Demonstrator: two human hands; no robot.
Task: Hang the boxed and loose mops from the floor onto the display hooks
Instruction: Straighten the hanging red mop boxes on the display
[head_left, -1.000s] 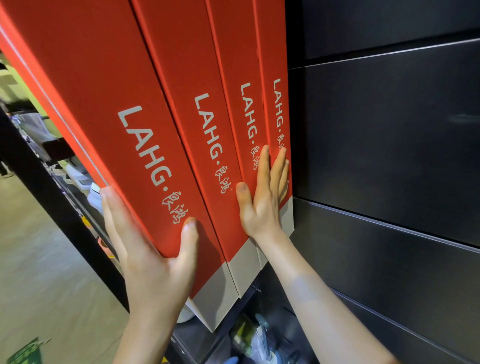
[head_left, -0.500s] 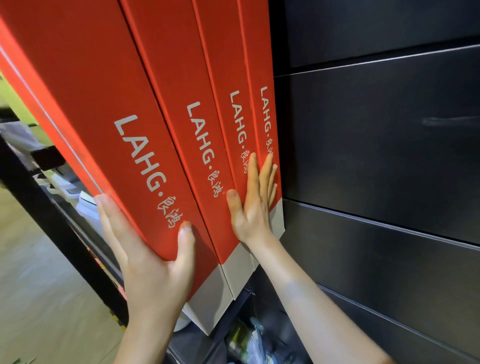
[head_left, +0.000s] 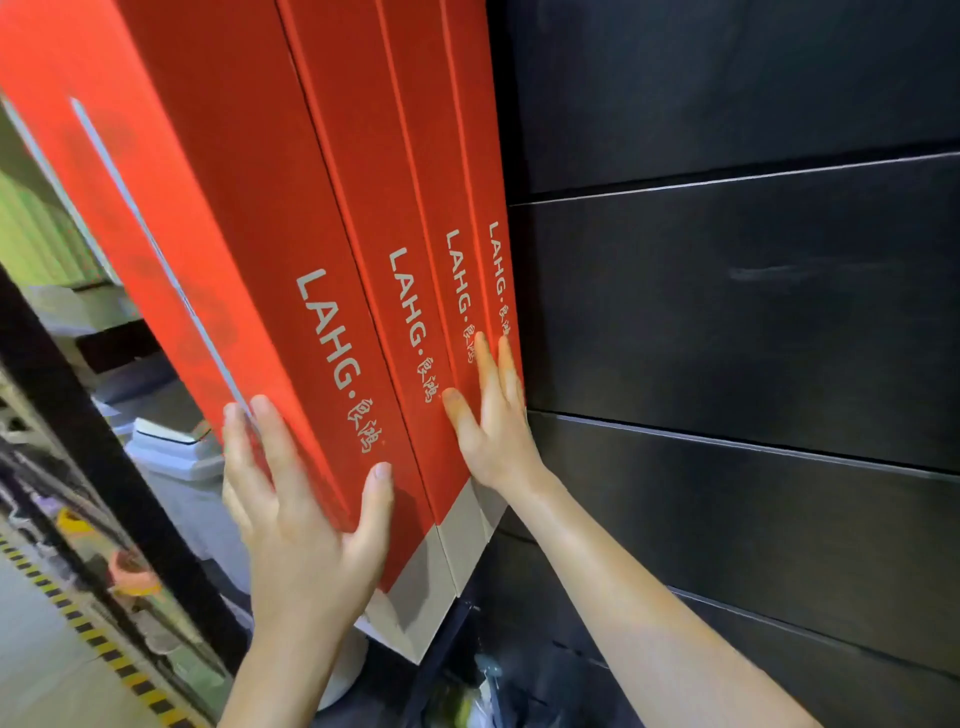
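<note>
A shop or showroom aisle: identical red retail boxes (head_left: 332, 291) printed "LAHG" hang in a row against a dark slatted display wall (head_left: 727, 312), while at lower left a black shelving post (head_left: 104, 467) fronts stocked goods and a hazard-striped floor line (head_left: 78, 623).

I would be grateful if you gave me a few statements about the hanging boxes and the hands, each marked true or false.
1. Four red boxes hang side by side. True.
2. The left hand grips the outermost box near its lower end. True.
3. The right hand is clenched in a fist, away from the boxes. False: its straight fingers lie flat against the boxes nearest the wall.
4. The wall panels beside the boxes are white. False: they are dark.
5. The boxes carry the lettering LAHG. True.
</note>
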